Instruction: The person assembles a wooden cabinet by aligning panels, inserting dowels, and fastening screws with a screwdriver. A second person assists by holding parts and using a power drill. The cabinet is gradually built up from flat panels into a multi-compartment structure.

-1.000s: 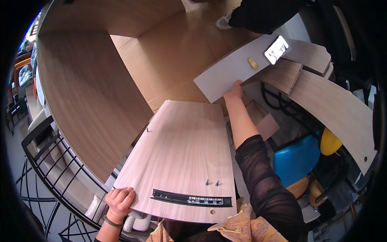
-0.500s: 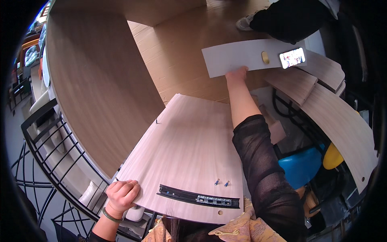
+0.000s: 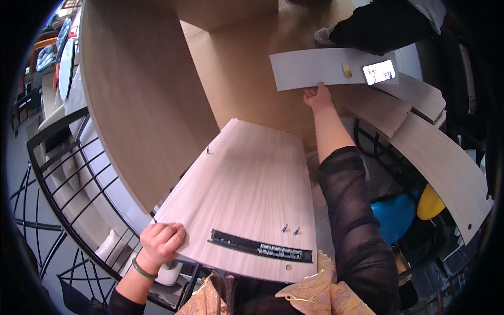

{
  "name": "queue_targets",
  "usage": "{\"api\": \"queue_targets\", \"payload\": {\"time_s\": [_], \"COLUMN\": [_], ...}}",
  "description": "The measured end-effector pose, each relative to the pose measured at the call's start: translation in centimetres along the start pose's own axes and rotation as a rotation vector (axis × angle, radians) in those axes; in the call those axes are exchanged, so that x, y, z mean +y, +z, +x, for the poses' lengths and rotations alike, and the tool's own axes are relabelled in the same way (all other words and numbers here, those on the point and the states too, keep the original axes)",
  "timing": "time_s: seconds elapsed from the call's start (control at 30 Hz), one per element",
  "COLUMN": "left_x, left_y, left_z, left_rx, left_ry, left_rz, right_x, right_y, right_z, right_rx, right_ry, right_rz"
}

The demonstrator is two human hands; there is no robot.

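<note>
My left hand (image 3: 161, 243) is closed over the near left corner of a light wood-grain panel (image 3: 241, 178) in front of me. A black drawer slide (image 3: 261, 246) lies along the panel's near edge. Two small connector pins with blue bases (image 3: 290, 230) stand just beyond it. One thin dark pin (image 3: 208, 150) stands by the left edge. My right arm stretches forward beside the panel. My right hand (image 3: 319, 97) has its fingers curled at the near edge of a narrow white board (image 3: 304, 69), pinching it; the fingertips are partly hidden.
A brown wood-grain cabinet side (image 3: 147, 100) rises at the left, beside a black metal rack (image 3: 79, 194). On the white board lie a lit phone (image 3: 379, 72) and a yellow oval piece (image 3: 346, 70). More panels (image 3: 441, 152) lie at right, near a blue seat (image 3: 394, 216). Another person's leg (image 3: 375, 26) is far right.
My right hand has shifted slightly right along the white board's near edge, and the board's left end sits a little farther away. My left hand stays at the panel corner. The view has turned slightly.
</note>
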State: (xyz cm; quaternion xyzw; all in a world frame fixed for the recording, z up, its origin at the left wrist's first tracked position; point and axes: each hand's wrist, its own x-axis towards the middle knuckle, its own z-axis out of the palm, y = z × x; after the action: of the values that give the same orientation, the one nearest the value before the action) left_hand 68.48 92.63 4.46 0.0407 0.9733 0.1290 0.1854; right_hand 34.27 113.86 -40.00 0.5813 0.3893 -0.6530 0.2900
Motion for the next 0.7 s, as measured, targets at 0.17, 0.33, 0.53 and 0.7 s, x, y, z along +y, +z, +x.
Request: {"api": "queue_targets", "payload": {"time_s": [0.17,0.33,0.53,0.7], "left_x": [-0.1,-0.4,-1.0,-0.9], "left_y": [0.4,0.7,1.3,1.7], "left_z": [-1.1,-2.3,-3.8,-4.3], "left_rx": [0.035,0.061,0.070,0.160], "left_ry": [-0.005,0.012,0.038,0.029], "left_rz": [-0.014,-0.043,-0.032,-0.035], "right_x": [0.0,2.5,5.8,6.7], "right_y": [-6.5,-20.0,-28.3,-28.0], "right_z": [-8.6,-22.2,-35.5,-39.9], "right_rx": [-0.093,-0.187,-0.284,-0.175], "right_ry": [-0.261,-0.386,0.204,0.353], "right_rz": [-0.767,-1.128,-0.835,-0.408]}}
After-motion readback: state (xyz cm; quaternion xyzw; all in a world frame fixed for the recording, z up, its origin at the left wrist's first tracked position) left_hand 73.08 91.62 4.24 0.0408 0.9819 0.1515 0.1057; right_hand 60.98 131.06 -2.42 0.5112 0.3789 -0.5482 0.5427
